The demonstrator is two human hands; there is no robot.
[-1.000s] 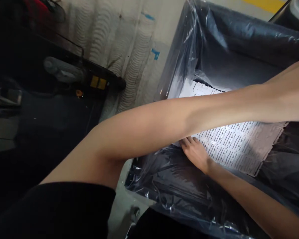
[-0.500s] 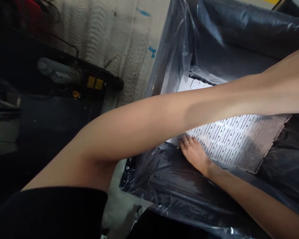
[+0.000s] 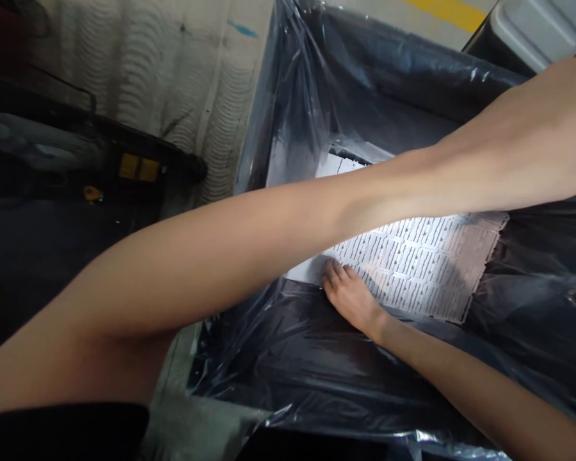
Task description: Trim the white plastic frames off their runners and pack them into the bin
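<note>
My left arm reaches across the view over a large white sheet point(image 3: 413, 256) covered in rows of slots and cut-out shapes. My left hand point(image 3: 564, 128) is at the right edge above the lined bin, with its fingers outside the picture. My right hand point(image 3: 350, 291) comes from the lower right and lies at the near left edge of the sheet. Its fingers are bent and close together over that edge, and the thumb is hidden. The sheet lies inside a bin lined with dark clear plastic film point(image 3: 326, 358). Part of it is hidden behind my left forearm.
A black machine with a grey handle point(image 3: 43, 141) and yellow labels stands at the left. The concrete floor point(image 3: 173, 70) has curved scuff marks. A grey-lidded container point(image 3: 532, 32) and a yellow floor line point(image 3: 446, 11) are behind the bin.
The view has shifted, so the bin and sheet appear further left. My left hand has come partly into view at the right edge. My right hand stays at the sheet's edge.
</note>
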